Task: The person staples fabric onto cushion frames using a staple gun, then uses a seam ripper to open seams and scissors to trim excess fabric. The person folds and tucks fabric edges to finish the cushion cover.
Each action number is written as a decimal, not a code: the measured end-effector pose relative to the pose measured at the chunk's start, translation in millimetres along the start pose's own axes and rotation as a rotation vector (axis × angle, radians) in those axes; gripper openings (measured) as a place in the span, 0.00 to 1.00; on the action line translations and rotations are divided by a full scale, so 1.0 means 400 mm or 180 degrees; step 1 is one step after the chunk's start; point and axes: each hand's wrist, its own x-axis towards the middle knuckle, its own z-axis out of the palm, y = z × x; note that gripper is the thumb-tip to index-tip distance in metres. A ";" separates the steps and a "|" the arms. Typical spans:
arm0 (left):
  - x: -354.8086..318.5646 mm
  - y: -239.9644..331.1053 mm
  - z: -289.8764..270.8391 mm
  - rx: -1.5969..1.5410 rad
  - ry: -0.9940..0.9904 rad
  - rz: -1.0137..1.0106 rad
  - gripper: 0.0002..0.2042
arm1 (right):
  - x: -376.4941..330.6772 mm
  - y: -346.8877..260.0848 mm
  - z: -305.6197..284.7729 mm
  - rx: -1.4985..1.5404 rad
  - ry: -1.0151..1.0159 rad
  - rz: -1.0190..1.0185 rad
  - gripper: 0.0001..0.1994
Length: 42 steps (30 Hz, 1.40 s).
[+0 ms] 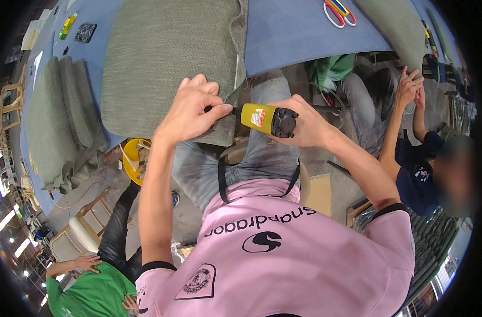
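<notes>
Gripping yellow tool — right hand; white label — seemingly illegible.

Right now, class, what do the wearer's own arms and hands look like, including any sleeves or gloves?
The left hand and right hand are ungloved; the left forearm and right forearm are bare. The short left sleeve and right sleeve are pink, each ending in a dark band.
</notes>
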 end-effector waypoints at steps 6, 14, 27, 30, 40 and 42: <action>-0.004 0.002 0.015 0.0157 -0.0110 0.0013 0.19 | -0.001 0.049 0.052 0.0053 0.0092 0.0134 0.14; -0.017 0.048 -0.068 0.0171 -0.0127 -0.0304 0.18 | -0.037 -0.013 0.009 0.0262 0.0031 0.0360 0.16; -0.010 0.002 -0.022 0.0189 -0.0169 0.0050 0.20 | -0.028 -0.026 0.026 0.0356 -0.0334 0.0393 0.14; -0.015 0.004 -0.024 0.0170 -0.0212 -0.0031 0.20 | -0.022 -0.030 0.022 0.0383 -0.0306 0.0315 0.14; -0.033 -0.017 0.001 -0.0506 0.0013 -0.0216 0.19 | -0.010 -0.011 0.065 -0.0396 -0.0700 0.0644 0.14; -0.052 -0.014 -0.014 -0.0672 0.0030 -0.0306 0.19 | -0.034 -0.013 0.064 -0.0126 -0.0288 0.0239 0.15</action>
